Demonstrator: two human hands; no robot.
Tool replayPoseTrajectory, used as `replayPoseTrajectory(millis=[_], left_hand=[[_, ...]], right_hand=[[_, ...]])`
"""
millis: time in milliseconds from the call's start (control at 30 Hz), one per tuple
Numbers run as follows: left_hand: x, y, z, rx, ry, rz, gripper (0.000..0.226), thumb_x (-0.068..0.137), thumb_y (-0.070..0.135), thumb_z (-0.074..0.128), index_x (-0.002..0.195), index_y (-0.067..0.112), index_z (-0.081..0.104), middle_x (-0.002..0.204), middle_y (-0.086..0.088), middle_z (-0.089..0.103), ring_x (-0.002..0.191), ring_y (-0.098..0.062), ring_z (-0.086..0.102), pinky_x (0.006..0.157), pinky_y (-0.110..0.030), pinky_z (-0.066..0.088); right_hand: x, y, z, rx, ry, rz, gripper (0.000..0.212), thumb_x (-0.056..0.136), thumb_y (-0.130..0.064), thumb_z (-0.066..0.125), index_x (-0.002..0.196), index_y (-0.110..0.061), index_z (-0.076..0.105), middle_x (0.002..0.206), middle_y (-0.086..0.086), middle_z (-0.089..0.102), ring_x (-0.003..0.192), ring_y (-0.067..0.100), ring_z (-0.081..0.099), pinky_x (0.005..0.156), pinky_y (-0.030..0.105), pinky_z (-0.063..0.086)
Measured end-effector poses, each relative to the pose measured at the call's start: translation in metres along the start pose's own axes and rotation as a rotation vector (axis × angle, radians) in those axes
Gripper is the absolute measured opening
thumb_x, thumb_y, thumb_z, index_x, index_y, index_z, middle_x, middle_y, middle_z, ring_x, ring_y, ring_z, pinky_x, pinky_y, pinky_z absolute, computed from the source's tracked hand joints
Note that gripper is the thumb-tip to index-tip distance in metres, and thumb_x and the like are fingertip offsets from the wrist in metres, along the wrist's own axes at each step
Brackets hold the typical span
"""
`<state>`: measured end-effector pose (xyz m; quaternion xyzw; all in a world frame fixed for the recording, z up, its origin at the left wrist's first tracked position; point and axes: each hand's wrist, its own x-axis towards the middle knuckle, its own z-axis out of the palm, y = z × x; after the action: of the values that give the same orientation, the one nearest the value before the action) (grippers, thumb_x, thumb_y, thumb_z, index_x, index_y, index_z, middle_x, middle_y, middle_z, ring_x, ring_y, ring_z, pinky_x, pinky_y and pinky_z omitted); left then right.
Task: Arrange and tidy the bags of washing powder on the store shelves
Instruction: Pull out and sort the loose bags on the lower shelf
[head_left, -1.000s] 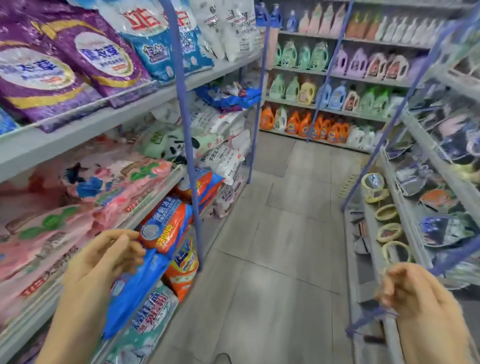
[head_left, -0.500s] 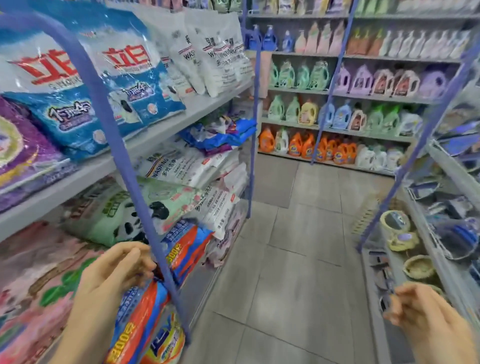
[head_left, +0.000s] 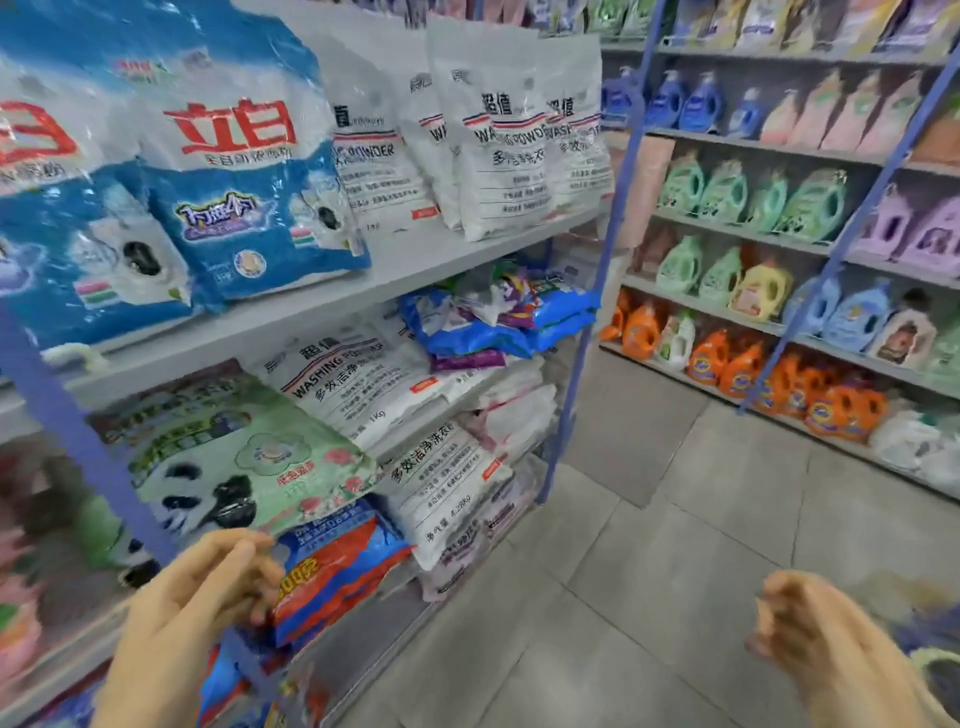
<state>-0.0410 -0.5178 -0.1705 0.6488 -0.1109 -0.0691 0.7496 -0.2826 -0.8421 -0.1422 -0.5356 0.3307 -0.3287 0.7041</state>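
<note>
Washing powder bags fill the shelves on my left. Blue and white bags (head_left: 228, 171) and white bags (head_left: 498, 140) stand on the upper shelf (head_left: 415, 260). Below lie a green panda bag (head_left: 244, 462), white bags (head_left: 358, 384) and a loose heap of blue bags (head_left: 498, 322). My left hand (head_left: 208, 603) hovers with loosely curled fingers just in front of an orange and blue bag (head_left: 343, 566), holding nothing. My right hand (head_left: 810, 629) hangs loosely curled over the aisle floor, also holding nothing.
A blue shelf upright (head_left: 78, 441) crosses in front of the bags near my left hand, and another upright (head_left: 587, 332) ends the shelf run. Detergent bottles (head_left: 727, 364) line the far shelves. Grey tiled floor (head_left: 623, 597) runs down the aisle.
My view has moved forward along the aisle and turned up toward the upper shelves. Both hands stay low and hold nothing, much as before.
</note>
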Motion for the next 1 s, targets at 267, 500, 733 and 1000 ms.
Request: replayPoseTrajectory(millis=[267,500,733,1000], left_hand=[[0.063,-0.017,0.043,0.042,0.167,-0.030,0.035,0.092,0.012,0.046,0.069,0.016,0.072,0.056,-0.005,0.065,0.052,-0.019,0.060,0.041,-0.012,0.044],[0.124,-0.012,0.084,0.088,0.221,0.034,0.025,0.088,0.023,0.052,0.074,0.021,0.073,0.062,-0.006,0.066,0.052,-0.012,0.060,0.045,-0.014,0.046],[0.153,-0.022,0.122,0.109,0.376,0.001,0.022,0.086,0.025,0.053,0.078,0.018,0.072,0.064,-0.007,0.065,0.054,-0.013,0.060,0.045,-0.014,0.046],[0.168,-0.040,0.188,0.076,0.652,-0.019,0.021,0.097,0.012,0.044,0.087,0.007,0.061,0.056,0.000,0.065,0.047,-0.007,0.059,0.044,-0.010,0.045]], right_hand=[[0.141,0.017,0.032,0.080,-0.178,-0.054,0.068,0.100,-0.003,0.027,0.047,-0.010,0.069,0.040,0.014,0.053,0.031,0.018,0.049,0.036,0.019,0.042],[0.247,0.012,0.062,0.018,-0.201,-0.108,0.065,0.100,-0.006,0.030,0.052,-0.022,0.071,0.043,0.008,0.055,0.032,0.013,0.048,0.038,0.017,0.043],[0.352,0.019,0.092,0.001,-0.276,-0.062,0.057,0.099,-0.005,0.035,0.054,-0.012,0.070,0.043,0.005,0.057,0.034,0.010,0.049,0.036,0.015,0.041],[0.482,0.021,0.124,-0.081,-0.458,-0.015,0.040,0.098,-0.003,0.038,0.065,-0.008,0.060,0.046,-0.001,0.061,0.035,0.005,0.050,0.038,0.013,0.041]])
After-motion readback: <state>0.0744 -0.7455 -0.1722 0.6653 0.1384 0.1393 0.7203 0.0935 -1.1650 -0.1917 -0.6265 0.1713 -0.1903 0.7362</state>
